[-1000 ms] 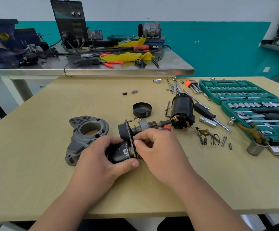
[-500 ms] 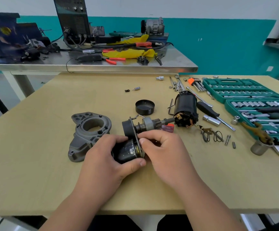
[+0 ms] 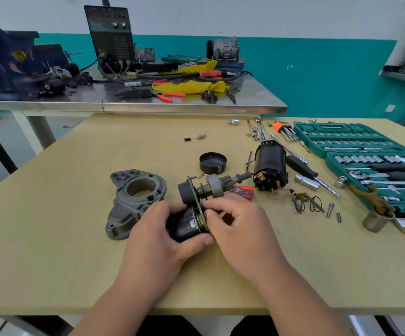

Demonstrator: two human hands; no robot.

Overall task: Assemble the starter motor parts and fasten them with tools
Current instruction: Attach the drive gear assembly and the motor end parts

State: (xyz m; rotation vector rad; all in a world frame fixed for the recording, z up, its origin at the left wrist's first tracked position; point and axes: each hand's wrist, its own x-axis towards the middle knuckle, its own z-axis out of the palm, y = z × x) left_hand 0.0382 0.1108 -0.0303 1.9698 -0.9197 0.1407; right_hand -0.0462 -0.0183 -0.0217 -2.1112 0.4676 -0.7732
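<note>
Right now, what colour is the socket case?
The socket case is teal green, with both halves open at the table's right; the head view shows it.

- A steel table stands at twelve o'clock.
- A black welding machine stands upright on it, toward eleven o'clock.
- A crumpled yellow cloth lies at the machine's four o'clock.
- Red-handled pliers lie at the cloth's seven o'clock, touching it.
- A silver compressor sits at the cloth's one o'clock.
- A dark blue bulk fills ten o'clock.
- A teal wall band runs behind, toward two o'clock.
</note>
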